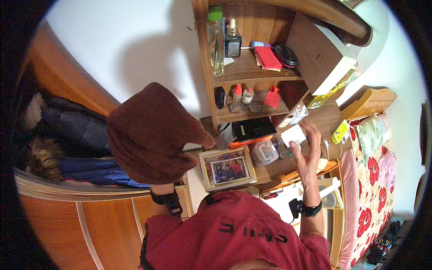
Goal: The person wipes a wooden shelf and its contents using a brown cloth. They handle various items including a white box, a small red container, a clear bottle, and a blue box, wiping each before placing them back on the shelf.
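A brown piece of soft cloth, perhaps a cap, is held up at the left. My left wrist runs up into it, and the cloth hides my left hand completely. My right hand hovers over the wooden desk with its fingers apart and nothing in it. Close to its fingertips lies a white square sheet. A clear plastic box stands to its left, beside a framed photo at the desk's front edge.
Wooden shelves above the desk hold bottles, eyeglasses and red packets. An open wardrobe with hanging coats is at the left. A white fan stands at the right, before a flower-patterned bed.
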Tool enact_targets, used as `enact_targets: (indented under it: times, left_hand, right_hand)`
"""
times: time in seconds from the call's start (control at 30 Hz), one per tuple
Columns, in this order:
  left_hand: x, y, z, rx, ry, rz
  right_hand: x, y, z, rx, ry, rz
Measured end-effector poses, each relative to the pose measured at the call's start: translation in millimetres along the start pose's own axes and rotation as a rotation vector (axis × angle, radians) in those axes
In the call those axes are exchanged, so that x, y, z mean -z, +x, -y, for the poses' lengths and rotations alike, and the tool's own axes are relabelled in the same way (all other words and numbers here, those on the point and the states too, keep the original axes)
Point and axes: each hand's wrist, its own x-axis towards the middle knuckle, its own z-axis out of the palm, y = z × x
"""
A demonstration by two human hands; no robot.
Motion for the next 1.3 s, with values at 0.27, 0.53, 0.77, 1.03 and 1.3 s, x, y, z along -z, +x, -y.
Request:
enact_targets:
  times: [0.27,0.53,0.77,1.03,1.3]
  left_hand:
    - [-2,-23,14,0.187,0.055,-0.159]
    - [1,-38,16,0.290,0.096,-0.196]
    - [-20,-19,32,0.357,0.129,-0.093]
    - [-59,15,83,0.455,0.157,0.192]
    - [-140,7,155,0.697,-0.094,0.647]
  right_hand:
    - [-90,167,145,0.292,0.384,0.030]
    - [-117,182,150,0.274,0.179,-0.036]
    - [-73,143,138,0.115,0.474,0.059]
    - [-8,6,95,-0.199,0.809,0.459]
    - [-8,-60,77,0.010,0.786,0.264]
